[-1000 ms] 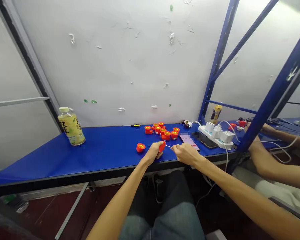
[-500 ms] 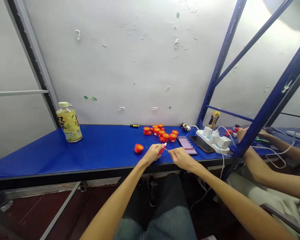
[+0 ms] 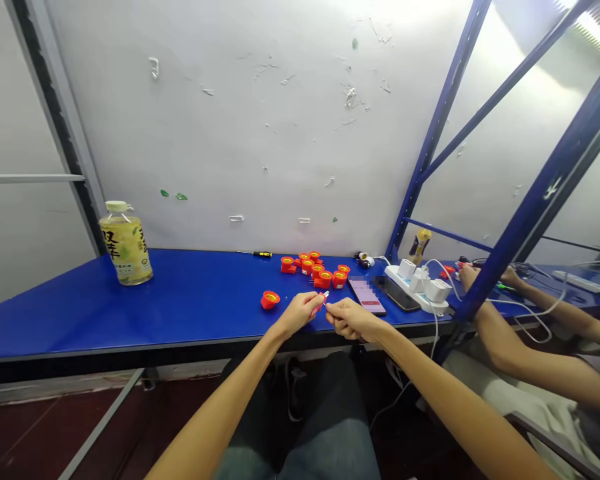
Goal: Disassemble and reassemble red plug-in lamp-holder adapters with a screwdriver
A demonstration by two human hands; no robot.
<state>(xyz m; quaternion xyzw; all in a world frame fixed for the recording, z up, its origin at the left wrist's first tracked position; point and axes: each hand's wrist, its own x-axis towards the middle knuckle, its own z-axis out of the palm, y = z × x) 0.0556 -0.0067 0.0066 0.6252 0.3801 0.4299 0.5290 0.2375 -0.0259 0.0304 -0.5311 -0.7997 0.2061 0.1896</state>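
Apparently light, stiff plastic: small red cap held in curled fingers of left hand, just above edge of blue bench. Right hand pinched closed at thin white piece, contact unclear. Best held by cap's body.

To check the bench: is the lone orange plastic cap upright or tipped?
The orange plastic cap is upright: open end up, yellow inside visible.

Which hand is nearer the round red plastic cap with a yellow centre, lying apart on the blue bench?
Left: the left hand is just right of the cap; the right hand is farther right, beyond it.
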